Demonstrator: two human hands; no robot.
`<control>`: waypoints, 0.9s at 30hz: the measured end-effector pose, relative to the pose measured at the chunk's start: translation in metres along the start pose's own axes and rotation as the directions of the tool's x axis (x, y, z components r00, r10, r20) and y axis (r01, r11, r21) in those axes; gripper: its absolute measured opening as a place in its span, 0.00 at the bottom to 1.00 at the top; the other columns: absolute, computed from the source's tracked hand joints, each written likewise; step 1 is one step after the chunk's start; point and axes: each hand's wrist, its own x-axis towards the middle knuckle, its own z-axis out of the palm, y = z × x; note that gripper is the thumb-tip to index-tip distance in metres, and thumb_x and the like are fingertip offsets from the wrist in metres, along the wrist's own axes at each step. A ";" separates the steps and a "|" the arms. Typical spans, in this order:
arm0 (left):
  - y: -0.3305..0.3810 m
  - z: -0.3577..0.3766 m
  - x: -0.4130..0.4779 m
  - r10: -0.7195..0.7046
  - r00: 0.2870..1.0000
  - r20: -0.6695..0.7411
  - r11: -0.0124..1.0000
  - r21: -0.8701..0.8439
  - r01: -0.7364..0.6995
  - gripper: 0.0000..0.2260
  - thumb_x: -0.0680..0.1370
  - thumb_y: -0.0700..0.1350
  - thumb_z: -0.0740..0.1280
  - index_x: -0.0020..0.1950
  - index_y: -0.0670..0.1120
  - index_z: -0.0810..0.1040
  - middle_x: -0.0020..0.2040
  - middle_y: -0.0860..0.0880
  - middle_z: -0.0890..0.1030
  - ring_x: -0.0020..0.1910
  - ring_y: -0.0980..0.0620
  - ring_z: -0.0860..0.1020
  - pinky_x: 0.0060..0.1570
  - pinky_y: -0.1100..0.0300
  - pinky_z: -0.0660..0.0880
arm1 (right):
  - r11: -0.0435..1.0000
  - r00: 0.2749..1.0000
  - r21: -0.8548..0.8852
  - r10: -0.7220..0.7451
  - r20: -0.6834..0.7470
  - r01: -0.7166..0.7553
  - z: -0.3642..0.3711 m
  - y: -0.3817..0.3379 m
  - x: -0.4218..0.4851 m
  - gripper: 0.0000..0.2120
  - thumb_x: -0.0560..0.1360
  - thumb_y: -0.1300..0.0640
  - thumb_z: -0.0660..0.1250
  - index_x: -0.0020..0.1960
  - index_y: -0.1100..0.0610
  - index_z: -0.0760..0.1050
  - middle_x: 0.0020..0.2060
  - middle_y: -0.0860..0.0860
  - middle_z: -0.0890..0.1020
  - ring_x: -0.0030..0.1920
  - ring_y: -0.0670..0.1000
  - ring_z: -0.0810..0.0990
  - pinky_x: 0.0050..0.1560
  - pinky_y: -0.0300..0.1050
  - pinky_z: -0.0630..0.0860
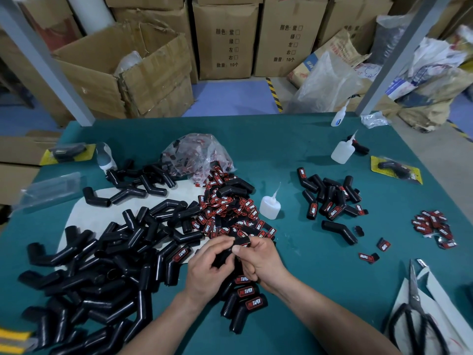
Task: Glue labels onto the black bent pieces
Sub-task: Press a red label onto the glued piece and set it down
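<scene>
My left hand [208,267] and my right hand [258,260] meet over the green table, both closed on one black bent piece [225,257]. My right thumb and fingers press on its upper end; whether a label lies under them is hidden. A big heap of unlabelled black bent pieces [102,265] lies to the left. A pile of red-and-black labels [230,213] sits just beyond my hands. Labelled pieces [247,301] lie below my wrists. A small white glue bottle [270,206] stands upright right of the label pile.
More labelled pieces [330,198] and a small label pile [432,224] lie at right. Scissors [414,311] rest on white paper at the lower right. Two more glue bottles [341,151] stand further back. A plastic bag of labels [197,155] sits behind the pile. Cardboard boxes stand beyond the table.
</scene>
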 end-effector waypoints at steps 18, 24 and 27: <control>0.007 -0.002 0.002 0.139 0.990 0.006 0.984 0.108 -0.139 0.12 0.76 0.39 0.71 0.50 0.29 0.83 0.51 0.38 0.85 0.54 0.52 0.83 0.62 0.64 0.77 | 1.000 0.999 0.028 0.008 0.050 -0.009 0.000 -0.003 -0.004 0.25 0.72 0.53 0.74 0.50 0.76 0.73 0.17 0.52 0.68 0.15 0.47 0.62 0.20 0.39 0.58; 0.001 0.000 -0.002 0.118 0.993 -0.012 0.990 0.073 -0.117 0.12 0.76 0.39 0.71 0.52 0.30 0.84 0.53 0.40 0.85 0.56 0.54 0.83 0.63 0.64 0.77 | 1.000 0.999 -0.001 0.002 0.042 -0.002 -0.001 0.002 -0.002 0.24 0.72 0.50 0.76 0.48 0.73 0.75 0.17 0.52 0.69 0.15 0.48 0.63 0.20 0.39 0.59; 0.000 0.001 0.001 0.010 1.000 -0.022 0.999 0.035 -0.010 0.10 0.76 0.40 0.73 0.55 0.38 0.85 0.56 0.50 0.85 0.58 0.59 0.82 0.63 0.65 0.76 | 0.999 0.999 -0.040 -0.031 0.025 0.032 0.000 0.002 0.001 0.21 0.75 0.44 0.73 0.34 0.60 0.77 0.17 0.53 0.69 0.16 0.50 0.64 0.22 0.40 0.62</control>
